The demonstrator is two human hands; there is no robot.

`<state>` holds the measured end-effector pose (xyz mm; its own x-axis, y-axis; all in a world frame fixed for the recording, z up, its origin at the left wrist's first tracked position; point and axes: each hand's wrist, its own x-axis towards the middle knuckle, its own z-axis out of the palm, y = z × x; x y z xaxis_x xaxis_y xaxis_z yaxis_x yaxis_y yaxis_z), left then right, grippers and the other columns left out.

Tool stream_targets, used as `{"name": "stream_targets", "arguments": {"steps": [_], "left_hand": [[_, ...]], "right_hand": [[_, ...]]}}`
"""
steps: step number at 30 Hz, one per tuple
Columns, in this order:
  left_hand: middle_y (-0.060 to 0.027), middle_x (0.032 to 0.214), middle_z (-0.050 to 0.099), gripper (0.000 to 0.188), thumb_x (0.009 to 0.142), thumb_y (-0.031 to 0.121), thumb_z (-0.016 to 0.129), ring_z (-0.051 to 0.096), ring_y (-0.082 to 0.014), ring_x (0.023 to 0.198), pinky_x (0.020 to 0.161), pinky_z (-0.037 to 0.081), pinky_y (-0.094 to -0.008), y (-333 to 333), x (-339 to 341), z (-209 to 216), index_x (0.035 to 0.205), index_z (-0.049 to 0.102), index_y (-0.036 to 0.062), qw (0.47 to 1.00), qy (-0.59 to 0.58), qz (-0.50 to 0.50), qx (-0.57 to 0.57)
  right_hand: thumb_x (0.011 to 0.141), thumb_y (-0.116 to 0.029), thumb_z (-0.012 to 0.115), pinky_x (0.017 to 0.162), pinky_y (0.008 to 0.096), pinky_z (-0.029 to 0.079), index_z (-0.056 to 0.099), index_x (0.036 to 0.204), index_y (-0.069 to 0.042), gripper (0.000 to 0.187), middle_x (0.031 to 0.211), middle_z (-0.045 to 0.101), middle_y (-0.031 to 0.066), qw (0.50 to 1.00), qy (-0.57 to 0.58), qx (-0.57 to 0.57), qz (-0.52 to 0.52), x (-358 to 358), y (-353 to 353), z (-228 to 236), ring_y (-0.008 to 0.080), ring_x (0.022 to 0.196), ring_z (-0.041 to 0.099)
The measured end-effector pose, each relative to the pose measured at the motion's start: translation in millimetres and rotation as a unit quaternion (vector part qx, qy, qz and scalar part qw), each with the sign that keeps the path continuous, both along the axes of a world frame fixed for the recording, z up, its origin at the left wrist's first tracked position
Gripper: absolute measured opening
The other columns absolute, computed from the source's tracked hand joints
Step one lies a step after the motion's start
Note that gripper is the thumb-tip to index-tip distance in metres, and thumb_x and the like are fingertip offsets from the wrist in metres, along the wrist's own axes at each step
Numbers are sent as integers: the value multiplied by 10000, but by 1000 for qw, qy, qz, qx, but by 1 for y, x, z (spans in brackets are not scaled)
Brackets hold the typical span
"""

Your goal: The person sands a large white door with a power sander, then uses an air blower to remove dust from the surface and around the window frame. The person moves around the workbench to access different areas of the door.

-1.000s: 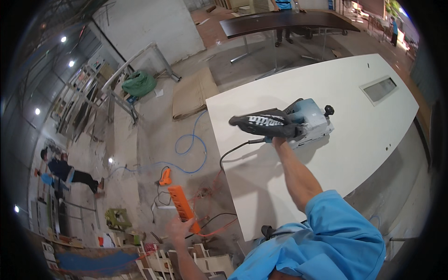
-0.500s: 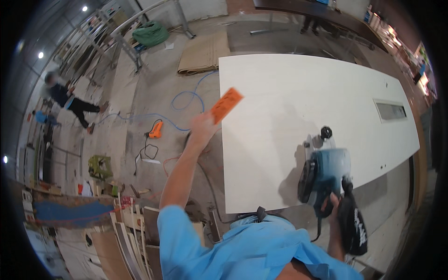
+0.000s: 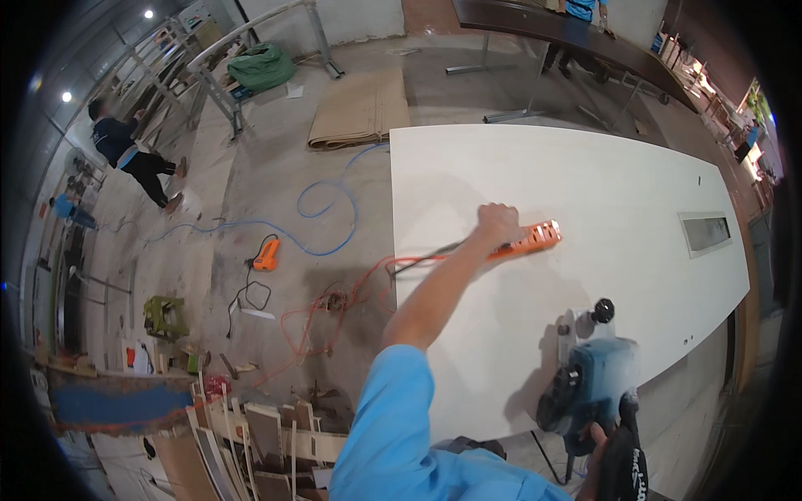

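Observation:
An orange power strip (image 3: 535, 240) is in my left hand (image 3: 499, 224), whose fingers close round its near end. It is over the white door panel (image 3: 468, 334); I cannot tell whether it touches the surface. An orange cord (image 3: 418, 259) and a dark cable (image 3: 430, 255) run leftward from that hand, past the panel's edge. At the panel's near right part my right hand (image 3: 595, 438) grips the rear handle of a teal electric planer (image 3: 600, 367). The planer has a black front knob (image 3: 603, 311) and a black dust bag (image 3: 626, 468), which partly hides that hand.
On the floor to the left lie an orange power tool (image 3: 266, 255), a blue hose (image 3: 330, 246) and tangled orange cord. A green stool (image 3: 165, 317) and wood offcuts (image 3: 259, 434) are nearer. Folded cardboard (image 3: 359, 108) and a dark table (image 3: 551, 29) stand beyond. Other people are at the edges.
My left hand has swung right with the power strip, from the panel's left edge to over its middle. The planer has shifted slightly nearer and right in view, still in my right hand.

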<state>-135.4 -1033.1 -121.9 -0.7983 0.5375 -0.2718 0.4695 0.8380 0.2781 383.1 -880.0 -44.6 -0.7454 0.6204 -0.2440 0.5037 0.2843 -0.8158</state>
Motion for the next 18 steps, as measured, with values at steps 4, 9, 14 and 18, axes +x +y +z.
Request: {"name": "stream_targets", "arguments": {"steps": [4, 9, 14, 18], "left_hand": [[-159, 1310, 697, 478, 1000, 522, 569, 612, -318, 1286, 1117, 432, -481, -110, -93, -40, 1213, 747, 133, 933, 1, 133, 336], [-101, 1675, 339, 604, 1076, 501, 417, 295, -252, 1552, 1256, 230, -443, -183, -170, -119, 1544, 458, 122, 964, 249, -59, 75], [-105, 1679, 331, 631, 1071, 481, 429, 268, -301, 1557, 1256, 246, -460, -210, -268, -136, 1582, 409, 112, 971, 190, 34, 140], [-147, 1662, 345, 657, 1063, 456, 450, 278, -349, 1545, 1250, 270, -475, -201, -333, -138, 1588, 384, 66, 947, 209, 131, 203]], "right_hand": [[878, -304, 681, 661, 338, 492, 661, 980, -7, 315, 776, 660, 84, 996, -82, -8, -19, -33, -16, 15, 196, 681, 618], [875, -286, 688, 674, 335, 495, 662, 1003, -5, 310, 793, 667, 84, 986, -155, 2, -58, -77, -24, 25, 194, 698, 623], [871, -268, 696, 688, 332, 498, 664, 1027, -4, 308, 811, 674, 84, 976, -207, 8, -74, -107, -19, 17, 192, 715, 628], [868, -254, 703, 698, 330, 501, 665, 1045, -3, 309, 825, 680, 83, 974, -214, 6, -79, -114, -13, 10, 190, 728, 632]]}}
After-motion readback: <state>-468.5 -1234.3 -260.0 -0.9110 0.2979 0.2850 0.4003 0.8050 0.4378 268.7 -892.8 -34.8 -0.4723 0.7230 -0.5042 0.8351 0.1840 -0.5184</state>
